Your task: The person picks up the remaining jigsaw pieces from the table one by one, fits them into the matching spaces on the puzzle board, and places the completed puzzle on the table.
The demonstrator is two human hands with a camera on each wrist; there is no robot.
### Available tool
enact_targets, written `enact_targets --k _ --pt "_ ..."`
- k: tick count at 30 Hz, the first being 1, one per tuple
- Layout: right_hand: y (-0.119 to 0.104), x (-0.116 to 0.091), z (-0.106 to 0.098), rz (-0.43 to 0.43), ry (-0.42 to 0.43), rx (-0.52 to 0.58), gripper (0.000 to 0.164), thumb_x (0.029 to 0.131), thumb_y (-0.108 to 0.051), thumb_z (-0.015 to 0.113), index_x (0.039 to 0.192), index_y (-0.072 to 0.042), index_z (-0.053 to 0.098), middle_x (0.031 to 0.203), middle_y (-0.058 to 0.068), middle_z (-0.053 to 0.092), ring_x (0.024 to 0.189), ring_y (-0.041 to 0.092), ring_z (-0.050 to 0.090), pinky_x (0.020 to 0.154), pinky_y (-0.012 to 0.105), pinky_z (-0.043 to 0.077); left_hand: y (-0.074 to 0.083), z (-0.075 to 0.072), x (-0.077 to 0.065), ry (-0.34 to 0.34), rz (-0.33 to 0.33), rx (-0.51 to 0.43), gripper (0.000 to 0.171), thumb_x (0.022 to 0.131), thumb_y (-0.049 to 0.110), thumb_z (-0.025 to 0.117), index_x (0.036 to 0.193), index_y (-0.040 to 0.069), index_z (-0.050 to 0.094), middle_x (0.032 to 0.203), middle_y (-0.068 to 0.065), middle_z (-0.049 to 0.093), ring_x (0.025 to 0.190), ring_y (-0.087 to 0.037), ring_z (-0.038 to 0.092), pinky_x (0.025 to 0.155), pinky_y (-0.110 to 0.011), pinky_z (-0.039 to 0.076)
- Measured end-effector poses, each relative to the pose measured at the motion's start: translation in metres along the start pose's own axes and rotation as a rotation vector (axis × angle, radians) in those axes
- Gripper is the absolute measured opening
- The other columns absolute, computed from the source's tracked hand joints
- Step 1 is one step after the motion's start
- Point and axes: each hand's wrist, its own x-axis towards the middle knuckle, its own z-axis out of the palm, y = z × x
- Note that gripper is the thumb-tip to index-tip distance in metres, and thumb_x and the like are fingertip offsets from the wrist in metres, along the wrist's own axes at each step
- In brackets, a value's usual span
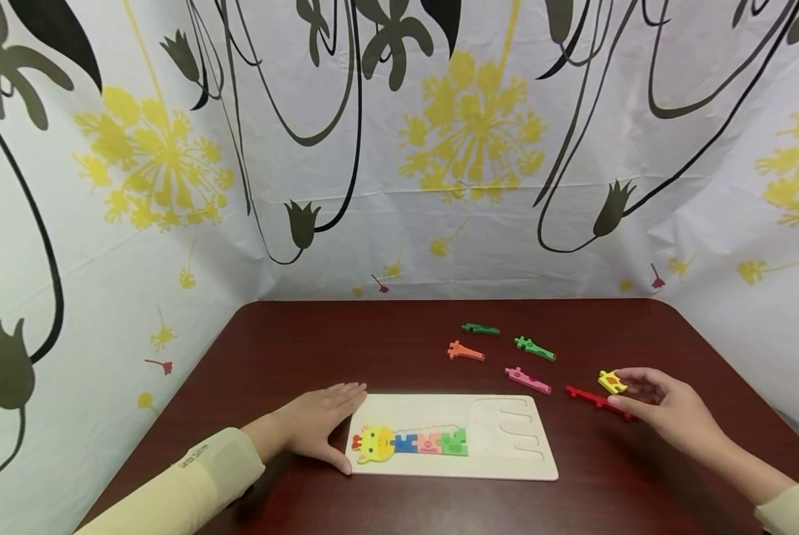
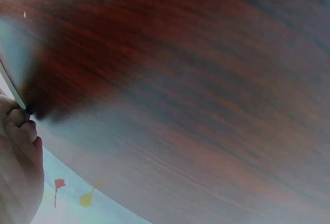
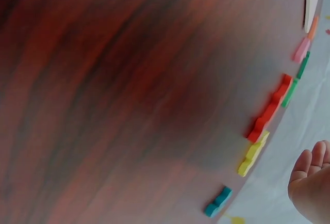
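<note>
A pale wooden puzzle board [image 1: 506,464] lies on the dark table, with a yellow giraffe head [image 1: 375,444] and blue, pink and green pieces [image 1: 429,443] set in it. My left hand [image 1: 322,425] rests along the board's left edge, fingers extended and thumb by the near corner. Over the loose pieces at the right, my right hand [image 1: 670,409] hovers with thumb and fingers apart. Its fingertips are nearest the yellow piece [image 1: 612,382] and the long red piece [image 1: 589,397]. The right wrist view shows both pieces lying on the table, apart from the fingers [image 3: 311,159].
Beyond the board lie a pink piece [image 1: 528,380], an orange piece [image 1: 466,351], a light green piece [image 1: 535,348] and a dark green piece [image 1: 481,328]. A teal piece [image 3: 218,202] shows near the table edge. A patterned cloth [image 1: 386,253] hangs around the table.
</note>
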Motion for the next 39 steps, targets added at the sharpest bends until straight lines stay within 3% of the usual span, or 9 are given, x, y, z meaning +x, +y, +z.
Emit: enact_targets --k 12,23,32,39 --pt "0.020 -0.005 -0.004 0.041 -0.006 -0.036 0.049 0.083 -0.026 0.080 0.118 0.004 0.062 0.106 0.021 0.066 0.080 -0.010 0.055 0.061 0.015 0.049 0.001 -0.001 0.000 0.002 0.015 0.006 0.120 0.072 0.090 0.040 0.155 0.006 0.021 0.160 -0.009 0.019 0.146 -0.020 0.017 0.116 -0.037 0.019" --pt "0.033 -0.008 -0.006 0.094 -0.040 -0.063 0.051 0.084 -0.029 0.079 0.118 0.004 0.062 0.109 0.022 0.065 0.080 -0.011 0.052 0.062 0.016 0.048 0.000 -0.001 0.000 0.001 0.016 0.009 0.119 0.072 0.090 0.040 0.155 0.006 0.021 0.160 -0.009 0.019 0.146 -0.020 0.016 0.116 -0.037 0.020" --pt "0.039 -0.008 -0.007 0.174 -0.136 -0.058 0.057 0.088 -0.036 0.074 0.121 0.008 0.059 0.107 0.018 0.065 0.079 -0.010 0.052 0.063 0.023 0.051 0.001 -0.003 0.000 -0.008 0.006 -0.002 0.120 0.071 0.091 0.040 0.155 0.007 0.022 0.160 -0.008 0.020 0.146 -0.020 0.017 0.115 -0.038 0.020" --pt "0.039 -0.005 -0.005 0.192 -0.166 -0.059 0.056 0.089 -0.034 0.072 0.121 0.009 0.059 0.107 0.017 0.065 0.079 -0.005 0.054 0.063 0.022 0.051 0.001 -0.002 0.001 -0.005 0.010 -0.005 0.120 0.071 0.090 0.041 0.155 0.006 0.021 0.160 -0.009 0.019 0.146 -0.020 0.017 0.116 -0.038 0.020"
